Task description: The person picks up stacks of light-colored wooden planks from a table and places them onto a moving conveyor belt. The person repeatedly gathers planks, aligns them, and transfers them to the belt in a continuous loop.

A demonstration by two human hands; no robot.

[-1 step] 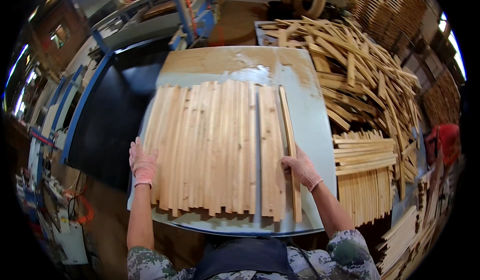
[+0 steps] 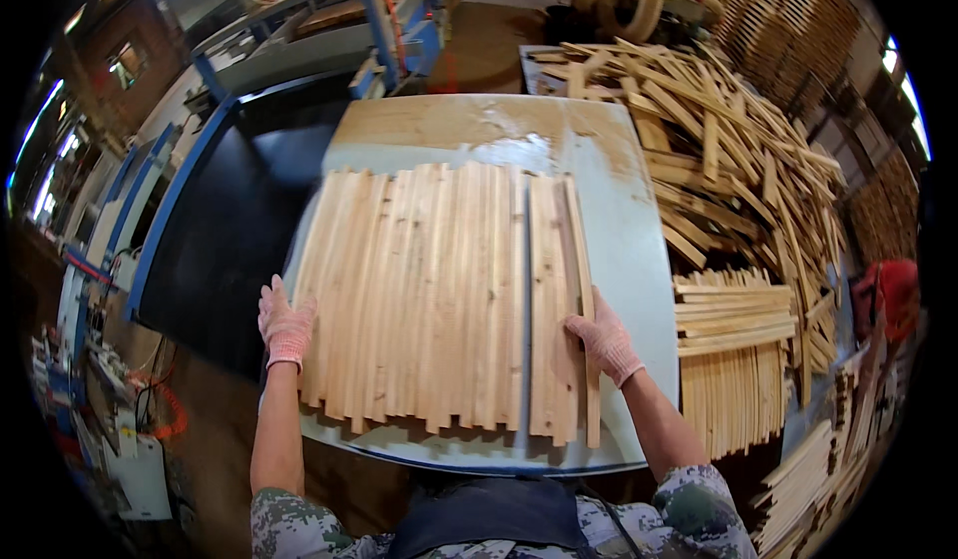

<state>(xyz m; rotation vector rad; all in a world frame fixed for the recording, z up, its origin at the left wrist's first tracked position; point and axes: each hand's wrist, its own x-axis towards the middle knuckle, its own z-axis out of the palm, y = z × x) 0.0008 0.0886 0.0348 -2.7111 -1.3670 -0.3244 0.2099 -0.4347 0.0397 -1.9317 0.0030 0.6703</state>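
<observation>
Several pale wooden slats (image 2: pixel 429 289) lie side by side in a flat row on a light grey tabletop (image 2: pixel 629 230). A narrow gap splits off a few slats (image 2: pixel 554 260) at the right of the row. My left hand (image 2: pixel 286 324), in a pink knit glove, presses flat against the left edge of the row. My right hand (image 2: pixel 604 344), also gloved, rests with its fingers spread on the outermost right slat, which lies slightly askew. Neither hand is closed around a slat.
A big loose heap of slats (image 2: pixel 728 140) fills the bench to the right, with neater stacks (image 2: pixel 733 309) below it. A black surface in a blue machine frame (image 2: pixel 230 210) runs along the left. A red object (image 2: pixel 893 294) sits at the far right.
</observation>
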